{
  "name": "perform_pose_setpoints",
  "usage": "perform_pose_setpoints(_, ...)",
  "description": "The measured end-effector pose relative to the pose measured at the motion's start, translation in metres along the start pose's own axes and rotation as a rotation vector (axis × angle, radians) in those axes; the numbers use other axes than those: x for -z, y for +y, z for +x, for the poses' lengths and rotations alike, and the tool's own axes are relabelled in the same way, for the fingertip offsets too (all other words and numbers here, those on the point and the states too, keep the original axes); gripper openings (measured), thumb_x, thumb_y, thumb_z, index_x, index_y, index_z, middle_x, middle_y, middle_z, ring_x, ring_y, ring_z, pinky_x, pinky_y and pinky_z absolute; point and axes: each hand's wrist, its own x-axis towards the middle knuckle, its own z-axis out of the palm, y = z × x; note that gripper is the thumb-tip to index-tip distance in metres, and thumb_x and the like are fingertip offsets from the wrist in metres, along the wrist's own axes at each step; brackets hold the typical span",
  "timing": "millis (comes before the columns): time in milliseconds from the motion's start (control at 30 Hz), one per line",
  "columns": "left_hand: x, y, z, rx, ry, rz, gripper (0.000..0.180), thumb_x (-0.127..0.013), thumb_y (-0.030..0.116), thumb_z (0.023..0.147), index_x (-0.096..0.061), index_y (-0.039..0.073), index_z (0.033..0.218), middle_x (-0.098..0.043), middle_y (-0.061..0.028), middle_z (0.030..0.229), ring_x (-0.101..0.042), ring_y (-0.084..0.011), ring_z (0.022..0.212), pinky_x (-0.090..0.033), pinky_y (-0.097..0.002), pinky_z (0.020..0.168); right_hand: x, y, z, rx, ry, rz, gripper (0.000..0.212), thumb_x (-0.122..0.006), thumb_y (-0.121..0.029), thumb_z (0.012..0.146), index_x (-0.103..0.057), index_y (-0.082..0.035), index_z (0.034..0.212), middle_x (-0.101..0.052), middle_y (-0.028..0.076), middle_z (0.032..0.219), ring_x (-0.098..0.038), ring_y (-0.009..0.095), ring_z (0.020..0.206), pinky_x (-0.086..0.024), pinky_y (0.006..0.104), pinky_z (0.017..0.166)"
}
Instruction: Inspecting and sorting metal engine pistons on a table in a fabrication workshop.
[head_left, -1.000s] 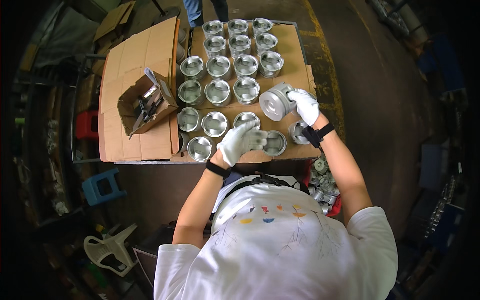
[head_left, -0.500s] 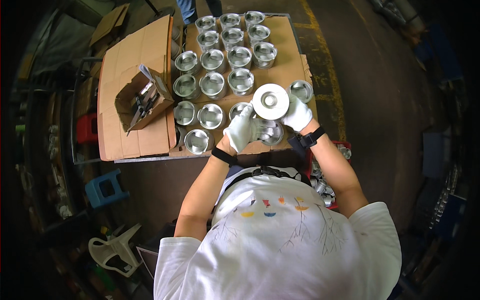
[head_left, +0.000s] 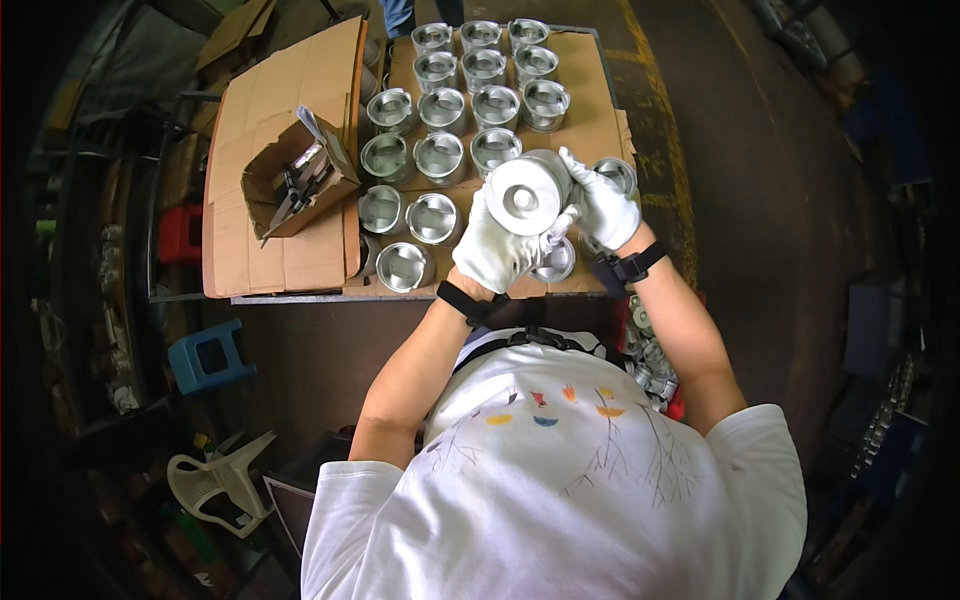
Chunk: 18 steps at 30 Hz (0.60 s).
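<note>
A silvery metal piston [head_left: 525, 196] is held above the near part of the table, its round crown with a central raised boss turned up toward me. My left hand [head_left: 492, 252], in a white glove, is closed around its lower left side, fingers curled beneath. My gloved right hand [head_left: 606, 205] grips its right side, fingers along the wall. Under and beside my hands stand other pistons: one [head_left: 555, 262] is partly covered below them, and another [head_left: 615, 175] shows just past my right hand. To the left, rows of upright pistons [head_left: 434, 218] stand on cardboard.
An open cardboard box [head_left: 268, 205] with dark tools lies on a raised cardboard sheet [head_left: 290, 85] at left. A red crate [head_left: 676, 405] of metal parts sits low by my right arm. A blue stool [head_left: 212, 358] and a pale plastic chair [head_left: 222, 485] are at lower left.
The held piston has tilted so its side wall shows, and its crown has shifted slightly left. My left hand has moved beneath it; my right hand has risen along its side.
</note>
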Motion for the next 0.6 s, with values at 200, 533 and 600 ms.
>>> perform_pose_setpoints(200, 0.000, -0.010, 0.001, -0.199, -0.206, 0.876, 0.044, -0.047, 0.037, 0.102, -0.055, 0.010, 0.136, -0.058, -0.0094, 0.141, -0.058, -0.0268, 0.124, -0.047, -0.0401, 0.107, -0.043, 0.007, -0.019, 0.382, 0.096, -0.380, 0.046, -0.041, -0.038, 0.109, -0.057, -0.001, 0.131, -0.067, 0.009, 0.124, -0.064, 0.016, 0.111, -0.051, 0.0313, 0.101)
perform_pose_setpoints(533, 0.004, -0.013, 0.004, 0.153, -0.050, -0.025, 0.062, -0.034, 0.050, 0.105, -0.042, 0.002, 0.143, -0.057, -0.0270, 0.133, -0.059, -0.0405, 0.115, -0.048, -0.0479, 0.097, 0.031, 0.061, -0.005, 0.268, -0.033, -0.504, 0.039, -0.050, -0.003, 0.095, -0.055, -0.002, 0.134, -0.067, 0.012, 0.126, -0.066, 0.016, 0.108, -0.056, 0.0299, 0.090)
perform_pose_setpoints(600, 0.005, -0.012, 0.004, 0.134, 0.037, -0.030, 0.065, -0.033, 0.053, 0.104, -0.043, 0.003, 0.143, -0.057, -0.0279, 0.132, -0.060, -0.0414, 0.111, -0.049, -0.0490, 0.095, 0.035, 0.069, -0.004, 0.127, -0.039, -0.157, 0.034, -0.050, -0.015, 0.102, -0.056, -0.003, 0.133, -0.067, 0.011, 0.124, -0.068, 0.016, 0.104, -0.058, 0.0300, 0.086)
